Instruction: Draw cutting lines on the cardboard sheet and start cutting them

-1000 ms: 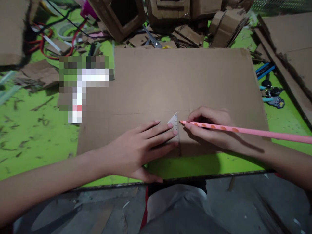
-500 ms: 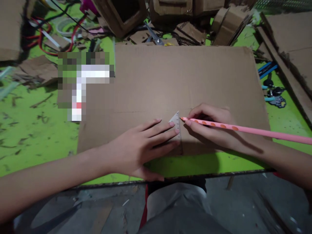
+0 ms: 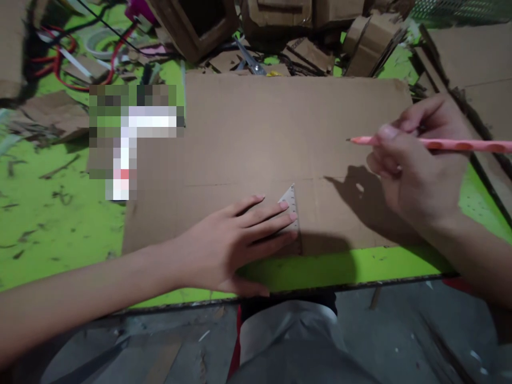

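A flat sheet of brown cardboard (image 3: 256, 122) lies on the green table, with a faint line drawn across it. My left hand (image 3: 236, 240) rests with fingers spread over a small clear set square (image 3: 287, 196), pressing it flat near the cardboard's front edge. Most of the set square is hidden under the fingers; its marked edge and tip show. My right hand (image 3: 424, 160) is closed around a pink pencil (image 3: 448, 144), raised above the right side of the sheet. The pencil's tip points left, apart from the cardboard, and its shadow falls below.
Scissors (image 3: 250, 58), cardboard boxes (image 3: 276, 18) and scraps crowd the back of the table. Red and black cables (image 3: 60, 64) and a tape roll (image 3: 102, 44) lie at the back left. More cardboard (image 3: 476, 58) leans at the right. A pixelated patch hides something on the left.
My right hand has lifted away from the set square's edge, moving up and to the right with the pencil. My left hand stays on the set square.
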Tool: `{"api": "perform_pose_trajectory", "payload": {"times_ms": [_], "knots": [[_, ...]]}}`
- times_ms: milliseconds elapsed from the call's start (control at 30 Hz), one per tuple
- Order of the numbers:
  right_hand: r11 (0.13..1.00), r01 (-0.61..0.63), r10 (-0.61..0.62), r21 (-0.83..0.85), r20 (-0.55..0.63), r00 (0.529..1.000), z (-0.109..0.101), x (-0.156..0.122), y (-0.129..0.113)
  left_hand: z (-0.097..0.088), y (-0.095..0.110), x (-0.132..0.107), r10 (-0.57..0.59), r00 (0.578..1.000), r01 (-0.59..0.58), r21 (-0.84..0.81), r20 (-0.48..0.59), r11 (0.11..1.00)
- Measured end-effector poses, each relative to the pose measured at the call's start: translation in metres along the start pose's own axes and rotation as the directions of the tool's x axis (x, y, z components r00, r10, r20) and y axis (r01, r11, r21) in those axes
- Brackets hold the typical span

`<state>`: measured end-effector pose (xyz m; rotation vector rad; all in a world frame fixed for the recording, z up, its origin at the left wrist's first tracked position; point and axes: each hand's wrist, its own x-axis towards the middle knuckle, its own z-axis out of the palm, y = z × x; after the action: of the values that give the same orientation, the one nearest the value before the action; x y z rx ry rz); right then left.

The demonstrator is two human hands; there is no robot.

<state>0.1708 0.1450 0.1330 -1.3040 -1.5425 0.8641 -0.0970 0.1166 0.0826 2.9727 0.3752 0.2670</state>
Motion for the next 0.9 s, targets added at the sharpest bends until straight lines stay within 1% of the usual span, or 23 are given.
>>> {"api": "perform_pose_trajectory", "payload": {"times_ms": [100,133,200,267,333,500,600,733,900], "knots": [[0.996,0.088,-0.084,0.03,-0.116,0.99,-0.002,0.002,-0.002,0.0,0.0,0.0,0.005,1.0,-0.005,0.0,0.004,1.0],[0.995,0.098,-0.097,0.015,-0.097,0.991,-0.001,0.001,-0.002,0.0,0.0,0.0,0.005,1.0,-0.005,0.001,0.008,1.0],[0.996,0.091,-0.091,-0.021,-0.021,0.996,0.002,-0.003,-0.004,0.0,0.001,0.0,0.006,1.0,-0.006,0.004,0.015,1.0],[0.998,0.038,-0.035,-0.042,0.08,0.996,0.004,-0.008,-0.007,-0.001,0.001,0.001,0.002,1.0,-0.002,0.009,0.022,1.0],[0.998,-0.033,0.042,-0.059,0.171,0.984,0.007,-0.013,-0.009,-0.001,0.001,0.002,-0.001,1.0,0.001,0.011,0.031,1.0],[0.987,-0.147,0.158,-0.058,0.269,0.95,0.018,-0.022,-0.005,-0.001,0.0,0.005,-0.004,1.0,0.004,0.001,0.026,1.0],[0.983,-0.173,0.182,-0.057,0.309,0.933,0.024,-0.024,0.003,0.001,-0.001,0.005,-0.01,0.999,0.01,-0.025,0.032,1.0],[0.983,-0.178,0.185,-0.052,0.31,0.932,0.025,-0.025,0.01,0.002,-0.001,0.004,-0.012,1.0,0.013,-0.041,0.017,0.999],[0.978,-0.09,0.134,-0.188,0.239,0.962,0.023,-0.028,0.01,0.001,-0.001,0.004,-0.01,0.999,0.012,-0.042,0.036,0.999]]}}
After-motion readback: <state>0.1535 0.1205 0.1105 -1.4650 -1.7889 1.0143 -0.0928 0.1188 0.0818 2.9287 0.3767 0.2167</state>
